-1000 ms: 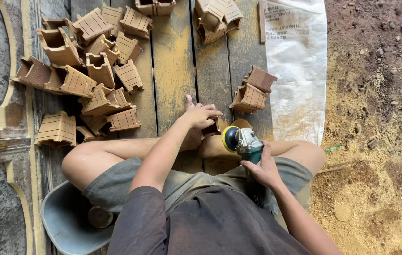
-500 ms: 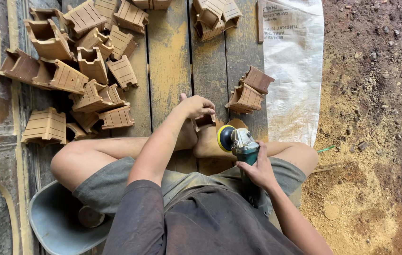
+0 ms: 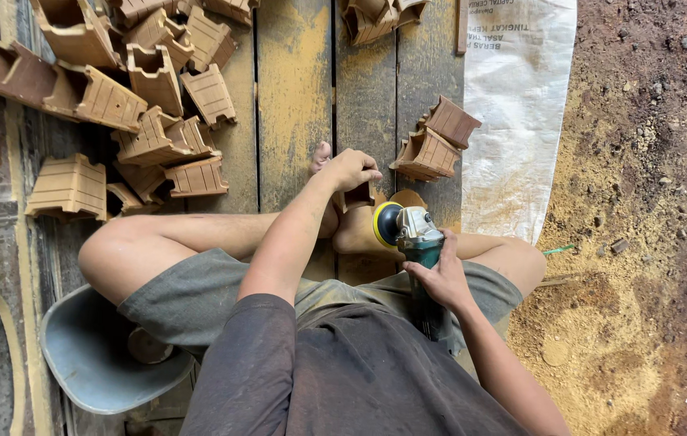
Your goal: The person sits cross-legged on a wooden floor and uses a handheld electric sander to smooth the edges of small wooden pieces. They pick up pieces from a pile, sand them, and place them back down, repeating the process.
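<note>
I sit cross-legged on dusty wooden planks [image 3: 295, 89]. My left hand [image 3: 349, 169] grips a small brown wooden piece [image 3: 359, 196] just above my feet. My right hand [image 3: 439, 278] is wrapped around the green body of an angle grinder [image 3: 416, 242]. Its yellow-rimmed sanding disc [image 3: 384, 224] faces left, close beside the held piece. Whether the disc touches the piece is not clear.
A heap of several slatted brown wooden pieces [image 3: 129, 97] lies at the upper left. Two more [image 3: 432, 141] rest right of my left hand, others [image 3: 372, 16] at the top edge. A white sack [image 3: 513, 105] covers the planks' right side. Sawdust-covered soil [image 3: 642, 242] lies beyond. A blue-grey seat [image 3: 89, 355] is under me.
The view has shifted slightly, so the heap sits higher in frame. My left hand has stayed on the wooden piece and the grinder remains beside it, with little movement of either.
</note>
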